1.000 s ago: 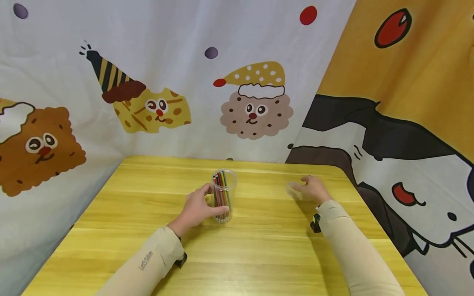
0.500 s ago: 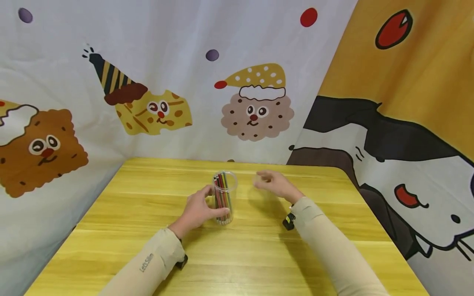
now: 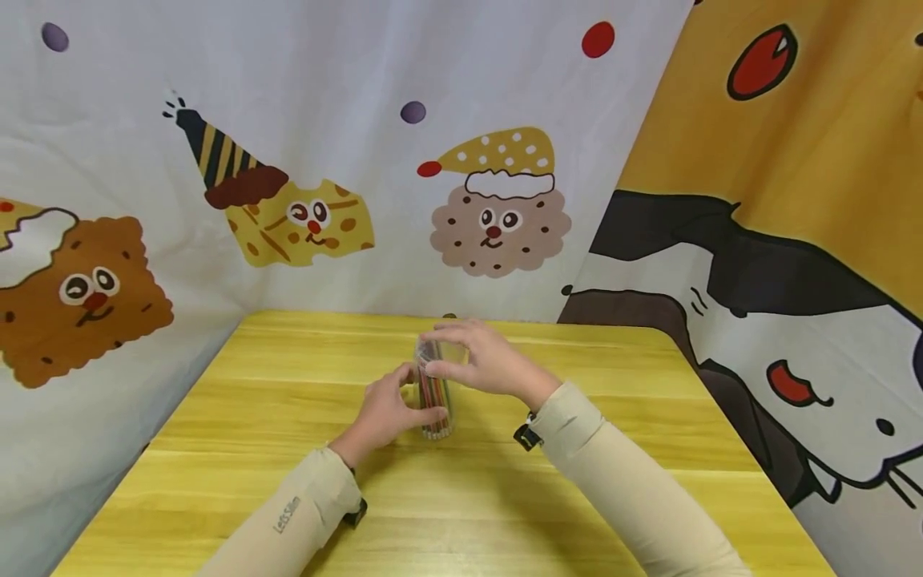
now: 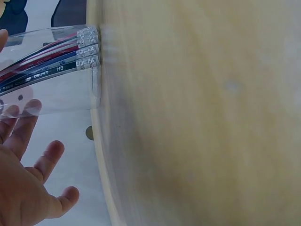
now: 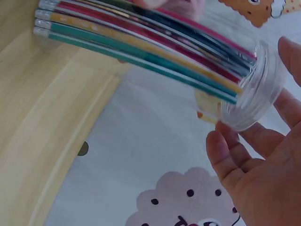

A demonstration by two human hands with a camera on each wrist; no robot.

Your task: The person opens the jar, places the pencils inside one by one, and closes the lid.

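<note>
A clear plastic jar (image 4: 61,99) stands upright on the table, holding several coloured pencils (image 5: 146,54) with metal ferrules and erasers at the bottom end. My left hand (image 3: 385,407) grips the jar's side, thumb across the front and fingers behind. Over the mouth, my right hand (image 3: 493,362) holds a clear round lid (image 5: 263,92) between thumb and fingers. In the right wrist view the lid is at the jar's rim; whether it is seated cannot be told. The right hand partly hides the jar's top in the head view.
The yellow wood-grain table (image 3: 252,481) has its back edge against a hanging cloth (image 3: 389,288) printed with cartoon figures. Dark wrist cameras (image 3: 529,434) sit below both sleeve cuffs.
My right hand has moved left with the lid, from the right of the table to the jar's mouth. The left hand and the jar have stayed in place.
</note>
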